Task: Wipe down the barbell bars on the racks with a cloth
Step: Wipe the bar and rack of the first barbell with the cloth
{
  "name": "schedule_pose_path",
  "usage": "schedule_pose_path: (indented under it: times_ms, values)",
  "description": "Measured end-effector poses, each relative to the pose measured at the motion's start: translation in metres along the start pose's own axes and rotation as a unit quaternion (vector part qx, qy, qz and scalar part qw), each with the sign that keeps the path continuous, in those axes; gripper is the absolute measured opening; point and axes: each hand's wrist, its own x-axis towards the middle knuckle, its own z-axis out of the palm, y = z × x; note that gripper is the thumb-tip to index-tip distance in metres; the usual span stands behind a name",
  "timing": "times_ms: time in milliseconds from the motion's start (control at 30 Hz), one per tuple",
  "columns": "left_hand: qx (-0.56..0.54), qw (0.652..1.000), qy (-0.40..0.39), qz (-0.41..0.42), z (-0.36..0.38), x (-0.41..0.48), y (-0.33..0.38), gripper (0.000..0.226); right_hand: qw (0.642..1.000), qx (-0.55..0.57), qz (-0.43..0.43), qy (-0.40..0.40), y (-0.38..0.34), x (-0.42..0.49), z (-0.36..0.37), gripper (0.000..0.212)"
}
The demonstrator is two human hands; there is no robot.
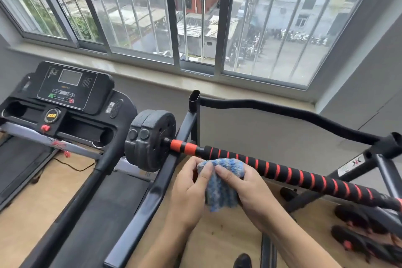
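Barred windows (195, 6) fill the far wall above a pale wood floor (43, 191). At left stands a black treadmill (67, 87). Right of it, two matte black plates (150, 139) cap a bar (282, 172) resting on a black steel rack (152, 198). Just near of the bar, my left hand (189, 193) and right hand (250, 191) pinch a nubby blue-and-white cloth (221, 189), fingers curled into its folds, bunching it. Wiping seems about to begin: next I would wrap the cloth round the spongy, red-striped grip and slide it rightward.
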Motion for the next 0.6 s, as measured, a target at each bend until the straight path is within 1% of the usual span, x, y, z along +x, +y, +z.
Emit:
schedule_pose_path:
  times_ms: [67, 100, 133, 167, 200, 233, 267, 300, 333, 367, 400, 433, 467, 500, 533, 600]
  values:
    - [-0.009, 0.999, -0.032, -0.012, -0.007, 0.011, 0.001, 0.022, 0.998, -0.053, -0.027, 0.036, -0.002, 0.009, -0.007, 0.028]
    - [0.014, 0.999, -0.041, -0.003, -0.011, 0.017, 0.001, 0.018, 0.993, -0.093, -0.047, 0.053, -0.005, 0.014, -0.009, 0.022]
    - [0.050, 0.998, -0.048, 0.013, -0.014, 0.024, 0.001, 0.012, 0.985, -0.140, -0.072, 0.068, -0.009, 0.021, -0.012, 0.018]
    - [0.111, 0.992, -0.049, 0.034, -0.019, 0.034, 0.002, 0.011, 0.972, -0.196, -0.098, 0.088, -0.015, 0.030, -0.016, 0.020]
    - [0.198, 0.977, -0.042, 0.068, -0.025, 0.045, 0.001, 0.019, 0.950, -0.262, -0.128, 0.112, -0.022, 0.039, -0.021, 0.022]
    - [0.299, 0.946, -0.035, 0.120, -0.031, 0.058, 0.001, 0.027, 0.921, -0.332, -0.158, 0.129, -0.031, 0.049, -0.026, 0.025]
    - [0.398, 0.898, -0.047, 0.179, -0.037, 0.071, -0.002, 0.037, 0.890, -0.396, -0.185, 0.130, -0.038, 0.060, -0.031, 0.026]
    - [0.487, 0.842, -0.082, 0.218, -0.042, 0.084, -0.005, 0.048, 0.859, -0.456, -0.199, 0.119, -0.043, 0.071, -0.035, 0.026]
    - [0.556, 0.788, -0.127, 0.229, -0.044, 0.095, -0.010, 0.058, 0.826, -0.517, -0.201, 0.106, -0.043, 0.082, -0.038, 0.028]
    - [0.613, 0.740, -0.173, 0.217, -0.043, 0.103, -0.015, 0.062, 0.793, -0.570, -0.196, 0.091, -0.040, 0.091, -0.039, 0.029]
    - [0.659, 0.695, -0.206, 0.201, -0.040, 0.109, -0.020, 0.060, 0.773, -0.602, -0.188, 0.072, -0.033, 0.101, -0.040, 0.028]
    - [0.690, 0.660, -0.216, 0.202, -0.036, 0.113, -0.027, 0.055, 0.771, -0.610, -0.172, 0.059, -0.026, 0.108, -0.040, 0.022]
    - [0.704, 0.643, -0.208, 0.216, -0.032, 0.116, -0.033, 0.050, 0.785, -0.598, -0.151, 0.049, -0.019, 0.113, -0.040, 0.011]
    - [0.708, 0.640, -0.192, 0.230, -0.029, 0.119, -0.038, 0.046, 0.806, -0.578, -0.123, 0.045, -0.015, 0.117, -0.040, 0.008]
    - [0.707, 0.643, -0.175, 0.237, -0.026, 0.120, -0.040, 0.045, 0.828, -0.550, -0.100, 0.046, -0.012, 0.121, -0.042, 0.014]
    - [0.695, 0.664, -0.128, 0.242, -0.023, 0.125, -0.048, 0.045, 0.858, -0.505, -0.078, 0.051, -0.010, 0.123, -0.044, 0.019]
